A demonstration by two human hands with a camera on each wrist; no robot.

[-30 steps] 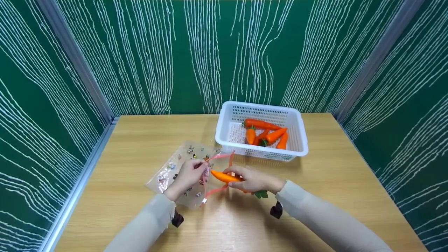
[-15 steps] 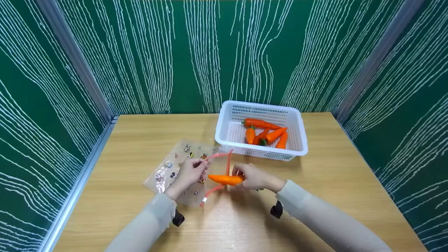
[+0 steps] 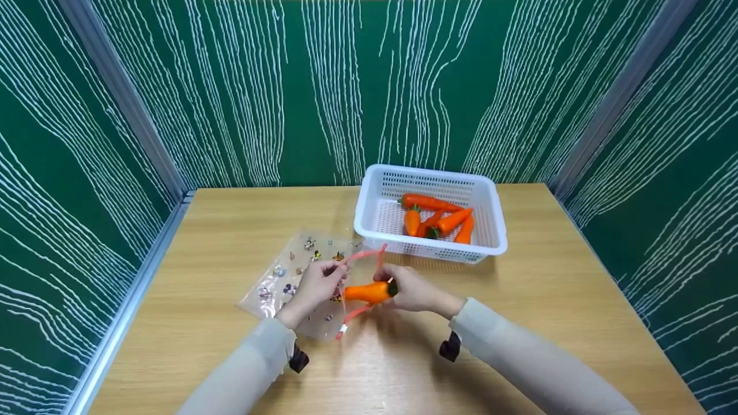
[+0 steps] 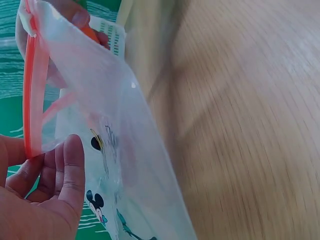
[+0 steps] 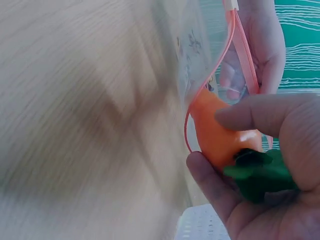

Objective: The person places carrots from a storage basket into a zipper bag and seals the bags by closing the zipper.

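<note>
My left hand pinches the red zip edge of a clear plastic zip bag printed with small cartoon figures. The bag lies to the left on the table, its mouth spread apart towards my right hand. That hand grips an orange carrot near its green top, thumb on one side and fingers on the other. The carrot points left, its front part within the loop of the red zip strip. A white slider sits on the strip's near end. The carrot's tip is hidden in the right wrist view.
Behind the hands stands a white perforated basket holding several carrots. The wooden table runs back to green walls with white line patterns.
My right hand has shifted its grip back to the carrot's green top and moved the carrot left into the bag's mouth. My left hand has kept its pinch on the zip edge.
</note>
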